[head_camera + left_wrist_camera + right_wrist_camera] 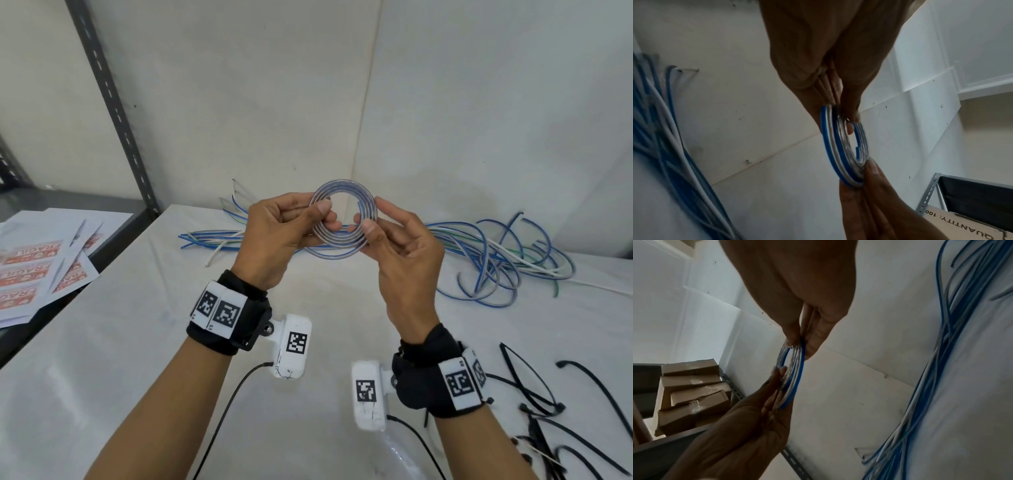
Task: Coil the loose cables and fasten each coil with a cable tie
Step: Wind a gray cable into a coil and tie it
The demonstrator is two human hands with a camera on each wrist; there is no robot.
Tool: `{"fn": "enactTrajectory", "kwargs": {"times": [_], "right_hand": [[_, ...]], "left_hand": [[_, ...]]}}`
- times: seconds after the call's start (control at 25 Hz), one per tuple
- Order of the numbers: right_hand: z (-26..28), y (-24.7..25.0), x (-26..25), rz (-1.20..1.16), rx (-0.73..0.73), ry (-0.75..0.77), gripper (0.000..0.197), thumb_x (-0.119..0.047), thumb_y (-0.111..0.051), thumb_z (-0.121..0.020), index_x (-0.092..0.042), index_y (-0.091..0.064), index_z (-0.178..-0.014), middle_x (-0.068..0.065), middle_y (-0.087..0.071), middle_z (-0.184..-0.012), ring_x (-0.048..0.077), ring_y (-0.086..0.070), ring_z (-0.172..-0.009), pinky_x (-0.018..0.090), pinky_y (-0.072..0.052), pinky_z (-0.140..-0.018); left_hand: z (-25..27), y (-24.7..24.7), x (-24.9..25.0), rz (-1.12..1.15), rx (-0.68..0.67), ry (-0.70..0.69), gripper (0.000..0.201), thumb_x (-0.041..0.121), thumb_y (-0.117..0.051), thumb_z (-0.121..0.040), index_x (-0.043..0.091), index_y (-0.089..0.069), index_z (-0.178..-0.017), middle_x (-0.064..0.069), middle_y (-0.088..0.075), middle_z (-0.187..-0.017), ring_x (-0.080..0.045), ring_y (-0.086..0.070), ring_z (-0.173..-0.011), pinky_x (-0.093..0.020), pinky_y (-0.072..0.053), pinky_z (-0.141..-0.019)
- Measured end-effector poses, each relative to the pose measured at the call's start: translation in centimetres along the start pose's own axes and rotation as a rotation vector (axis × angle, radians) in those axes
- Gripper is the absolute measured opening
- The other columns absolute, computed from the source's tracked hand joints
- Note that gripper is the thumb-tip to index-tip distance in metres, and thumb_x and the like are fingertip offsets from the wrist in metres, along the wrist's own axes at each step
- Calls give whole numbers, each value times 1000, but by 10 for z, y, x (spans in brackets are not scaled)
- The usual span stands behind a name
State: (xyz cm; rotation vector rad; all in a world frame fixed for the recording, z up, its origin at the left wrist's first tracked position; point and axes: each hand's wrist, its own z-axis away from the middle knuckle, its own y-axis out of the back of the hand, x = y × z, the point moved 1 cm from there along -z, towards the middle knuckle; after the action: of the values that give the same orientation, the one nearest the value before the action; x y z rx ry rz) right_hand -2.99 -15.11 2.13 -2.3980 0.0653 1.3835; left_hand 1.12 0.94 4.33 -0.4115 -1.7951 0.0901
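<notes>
A person holds a small flat coil (342,219) of blue-and-white cable upright in the air above a white-covered desk (144,342), its open ring facing them. The left hand (274,236) pinches the coil's left rim, thumb in front and fingers (849,128) behind. The right hand (400,246) pinches the right rim the same way, its other fingers relaxed. The coil looks fully wound, with a cut end lying inside the ring, though the wrist views are too dim to be sure nothing trails.

No tie is on it yet. Black cable ties (541,404) lie on the desk near the right wrist, well below the coil, so the right hand is the nearer one to fetch a tie while the left keeps the loops pinched. More loose cables (496,260) sprawl on the desk behind.
</notes>
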Motion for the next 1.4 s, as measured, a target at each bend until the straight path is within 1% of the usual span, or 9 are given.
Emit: {"fn": "enactTrajectory", "kwargs": {"times": [0.08,0.2,0.36,0.44,0.68,0.88,1.04,1.2,1.4], "right_hand": [[-5,6,-3,50,-29,-9,19,-1,-71,-91,-10,-63,-107,11,-79,-93,23,-77,-89,42,-62,-82],[-12,21,-8,231,-261,-16,15,1,-72,-89,-5,-67,-101,6,-79,-90,22,-77,-81,31,-60,-77],[-13,32,-12,449,-482,-77,12,-3,-74,-89,-10,-73,-98,6,-79,-88,23,-76,-76,31,-60,-76],[-13,34,-14,491,-506,-86,12,-3,-74,-89,-12,-74,-97,5,-79,-86,22,-76,-75,28,-59,-76],[-17,34,-15,433,-377,24,19,-6,-68,-95,-16,-74,-110,0,-79,-96,16,-76,-88,32,-60,-79],[-11,22,-13,337,-162,33,6,-9,-74,-91,-14,-71,-92,5,-78,-82,20,-75,-78,33,-61,-69],[-6,12,-6,265,-83,29,16,-13,-84,-81,-13,-70,-90,6,-78,-85,22,-76,-79,38,-62,-72],[-5,10,1,149,-29,6,15,-4,-79,-85,-11,-68,-92,9,-77,-88,22,-75,-83,35,-60,-76],[1,4,4,243,44,128,17,-2,-76,-88,-15,-66,-90,5,-75,-87,17,-73,-82,27,-56,-76]], "left_hand": [[0,3,3,-54,-52,39,18,5,-65,-95,-4,-68,-110,-14,-76,-87,-21,-75,-78,-28,-61,-69],[-1,13,7,-309,-190,103,31,10,-73,-90,3,-68,-120,-18,-76,-102,-33,-74,-92,-42,-62,-84],[2,17,3,-619,-442,152,17,14,-79,-87,8,-78,-102,-16,-77,-88,-18,-71,-81,-48,-57,-90],[3,14,1,-680,-449,143,12,17,-80,-86,9,-79,-95,-12,-78,-83,-16,-71,-76,-46,-59,-86],[1,17,5,-510,-236,33,12,13,-77,-88,3,-79,-94,-19,-76,-84,-23,-70,-76,-50,-62,-82],[-3,23,7,-297,-43,-6,18,11,-71,-92,-6,-74,-96,-23,-75,-88,-26,-71,-78,-50,-62,-83],[-3,22,7,-257,-53,23,12,11,-70,-93,0,-75,-95,-16,-77,-87,-22,-73,-78,-38,-63,-78],[-3,20,5,-214,-66,51,8,11,-69,-93,6,-76,-92,-11,-77,-86,-19,-74,-78,-34,-63,-77],[-2,17,4,-190,-94,75,8,10,-68,-93,7,-75,-92,-9,-78,-85,-17,-74,-78,-27,-62,-71]]}}
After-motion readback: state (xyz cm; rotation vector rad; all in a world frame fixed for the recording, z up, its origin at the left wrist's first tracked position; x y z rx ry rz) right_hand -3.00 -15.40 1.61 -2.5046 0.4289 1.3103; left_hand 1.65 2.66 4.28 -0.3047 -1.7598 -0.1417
